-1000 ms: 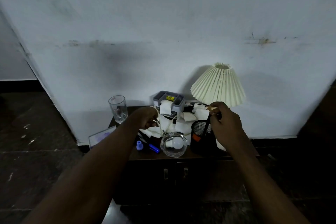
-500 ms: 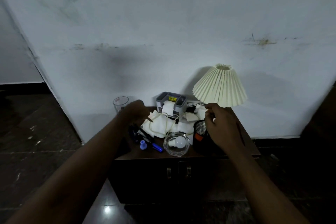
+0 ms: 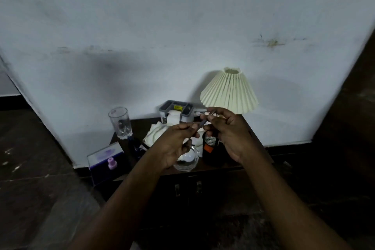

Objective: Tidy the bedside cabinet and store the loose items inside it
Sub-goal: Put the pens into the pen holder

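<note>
A dark bedside cabinet (image 3: 223, 186) with two closed doors stands against the wall. Above its top, my left hand (image 3: 176, 144) and my right hand (image 3: 227, 130) meet, both pinching a thin pencil-like stick (image 3: 203, 123). Below my right hand stands a black mesh pen cup (image 3: 211, 148). A glass bowl (image 3: 187, 160) with a white bulb in it sits at the front edge. White cloth (image 3: 156, 134) lies behind it, partly hidden by my left hand.
A pleated cream lamp (image 3: 229, 91) stands at the back right. A grey organiser box (image 3: 175, 108) sits at the back, a tall drinking glass (image 3: 120, 123) at the left corner. A clear box (image 3: 105, 158) with a pink cap on it juts out left of the cabinet.
My left hand rose from the cloth toward my right hand, and both now pinch the thin stick. The view shifted, bringing the glass and the clear box into sight.
</note>
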A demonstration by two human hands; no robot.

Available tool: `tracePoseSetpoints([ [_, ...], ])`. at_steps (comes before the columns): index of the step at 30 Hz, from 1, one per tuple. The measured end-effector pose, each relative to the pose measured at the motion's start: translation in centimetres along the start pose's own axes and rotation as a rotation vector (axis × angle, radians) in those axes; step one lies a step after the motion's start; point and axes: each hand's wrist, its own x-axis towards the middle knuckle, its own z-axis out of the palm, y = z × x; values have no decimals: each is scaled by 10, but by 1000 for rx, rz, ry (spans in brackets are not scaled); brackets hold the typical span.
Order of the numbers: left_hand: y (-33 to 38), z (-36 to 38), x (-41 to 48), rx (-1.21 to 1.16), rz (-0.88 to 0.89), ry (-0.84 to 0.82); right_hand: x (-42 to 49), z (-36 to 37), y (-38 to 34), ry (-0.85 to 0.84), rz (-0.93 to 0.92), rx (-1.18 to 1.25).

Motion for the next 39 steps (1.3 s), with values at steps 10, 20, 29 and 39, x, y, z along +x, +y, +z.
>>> tracePoseSetpoints([
  [10, 17, -77, 23, 550, 341, 588, 18, -65, -15, 291, -179, -649],
  [20, 7, -141, 20, 951, 226, 654, 40, -54, 31, 178, -114, -944],
  [29, -7, -131, 25, 1347, 122, 300, 34, -61, 36, 163, -42, -927],
  [39, -21, -97, 24, 1681, -128, -66, 33, -72, 33, 291, 22, -823],
])
